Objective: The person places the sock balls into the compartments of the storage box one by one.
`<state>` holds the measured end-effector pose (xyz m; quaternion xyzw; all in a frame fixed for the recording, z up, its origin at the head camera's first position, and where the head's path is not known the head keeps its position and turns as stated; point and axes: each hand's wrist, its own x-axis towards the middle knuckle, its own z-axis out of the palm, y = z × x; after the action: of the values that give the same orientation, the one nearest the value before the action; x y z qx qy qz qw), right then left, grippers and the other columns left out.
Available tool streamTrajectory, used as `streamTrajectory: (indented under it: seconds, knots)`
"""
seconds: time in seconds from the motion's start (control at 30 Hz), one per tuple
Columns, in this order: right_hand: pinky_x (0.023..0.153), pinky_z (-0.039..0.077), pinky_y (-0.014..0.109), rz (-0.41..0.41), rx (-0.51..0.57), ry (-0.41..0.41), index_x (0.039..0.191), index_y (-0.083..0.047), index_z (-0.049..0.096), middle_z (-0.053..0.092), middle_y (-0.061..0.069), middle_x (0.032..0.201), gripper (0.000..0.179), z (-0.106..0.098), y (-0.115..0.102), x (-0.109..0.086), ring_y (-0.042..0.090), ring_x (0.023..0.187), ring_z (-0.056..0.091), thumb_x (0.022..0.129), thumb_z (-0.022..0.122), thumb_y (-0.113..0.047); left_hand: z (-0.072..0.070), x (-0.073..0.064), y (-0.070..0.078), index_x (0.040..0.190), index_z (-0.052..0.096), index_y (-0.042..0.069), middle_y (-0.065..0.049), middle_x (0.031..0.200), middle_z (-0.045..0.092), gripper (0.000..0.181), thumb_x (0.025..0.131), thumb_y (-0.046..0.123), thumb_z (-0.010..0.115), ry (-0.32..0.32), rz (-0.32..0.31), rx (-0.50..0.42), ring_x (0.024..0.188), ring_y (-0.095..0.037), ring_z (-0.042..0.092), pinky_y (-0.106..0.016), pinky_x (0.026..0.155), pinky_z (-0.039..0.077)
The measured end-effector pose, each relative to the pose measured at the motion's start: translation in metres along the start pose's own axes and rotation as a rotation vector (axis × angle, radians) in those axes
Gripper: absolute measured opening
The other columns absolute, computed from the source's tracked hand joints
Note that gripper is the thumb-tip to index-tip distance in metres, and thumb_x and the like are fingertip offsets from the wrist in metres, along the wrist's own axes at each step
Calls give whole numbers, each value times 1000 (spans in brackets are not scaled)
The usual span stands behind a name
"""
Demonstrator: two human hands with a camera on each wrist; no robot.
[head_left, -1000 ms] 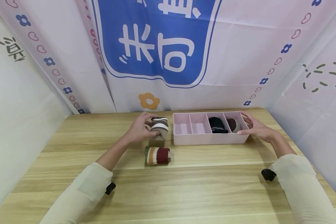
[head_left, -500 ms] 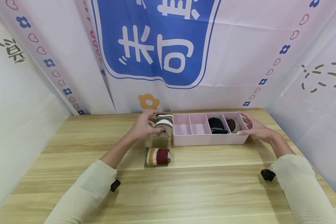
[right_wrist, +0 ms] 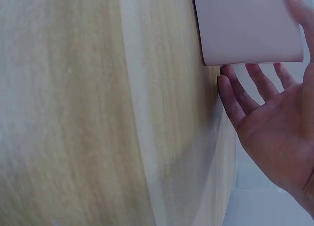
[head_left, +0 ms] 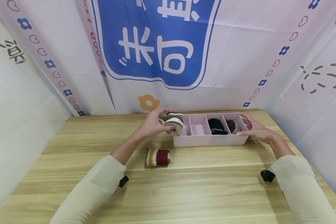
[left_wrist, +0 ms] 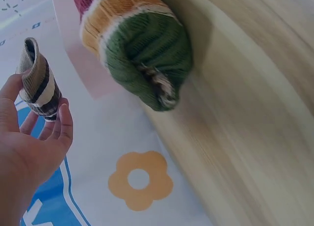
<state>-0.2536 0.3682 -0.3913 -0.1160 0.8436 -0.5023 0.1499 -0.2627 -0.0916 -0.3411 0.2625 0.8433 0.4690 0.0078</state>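
Observation:
My left hand (head_left: 154, 123) pinches a rolled sock (head_left: 175, 122) with brown, white and beige stripes between thumb and fingers. In the head view this sock overlaps the leftmost compartment of a pink divided box (head_left: 210, 141). The left wrist view shows the sock (left_wrist: 40, 83) held off the table, its folded opening facing up. At the box's right end, my right hand (head_left: 256, 128) grips the end wall, thumb at the front and fingers behind. A second rolled sock (head_left: 158, 157), green, orange, white and dark red, lies on the table in front of the box's left end.
A black rolled sock (head_left: 217, 126) fills the third compartment from the left, and a brown and grey one (head_left: 233, 126) the rightmost. The second compartment (head_left: 198, 129) shows its bare floor. Behind the wooden table (head_left: 190, 186) hangs a printed cloth (head_left: 229, 62).
My left hand has carried the striped sock rightward, from beside the box to over its left end. The right hand has stayed at the box, and the multicoloured sock has not moved.

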Motion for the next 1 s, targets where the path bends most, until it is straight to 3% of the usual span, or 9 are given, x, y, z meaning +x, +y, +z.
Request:
streamTrajectory:
  seconds: [0.27, 0.63, 0.83, 1.0]
  knots:
    - [120, 5, 69, -5, 9, 4, 166, -9, -5, -7, 32, 168, 108, 0, 2, 2, 53, 153, -5, 91, 73, -8, 12, 11, 7, 135, 63, 1, -20, 130, 58, 60, 80, 4, 85, -20, 12, -30, 104, -32, 66, -28, 66, 57]
    - [120, 6, 70, -3, 12, 3, 166, -10, -5, -6, 32, 168, 108, 1, 2, 1, 54, 153, -4, 91, 73, -8, 28, 29, 15, 135, 62, -1, -20, 119, 65, 61, 79, 2, 86, -45, 24, -33, 92, -28, 66, -26, 67, 55]
    - [120, 6, 71, -1, 7, 6, 166, -10, -6, -6, 33, 168, 109, 1, 3, 1, 55, 153, -3, 91, 73, -8, 37, 36, 19, 134, 61, -3, -23, 120, 64, 60, 78, 0, 85, -54, 31, -53, 88, -34, 69, -28, 71, 59]
    - [120, 5, 71, -5, 3, 3, 166, -10, -5, -8, 32, 168, 108, 0, 3, 1, 54, 153, -4, 91, 73, -8, 43, 40, 21, 133, 61, -5, -22, 122, 64, 60, 78, -2, 84, -68, 40, -64, 83, -31, 69, -25, 67, 57]
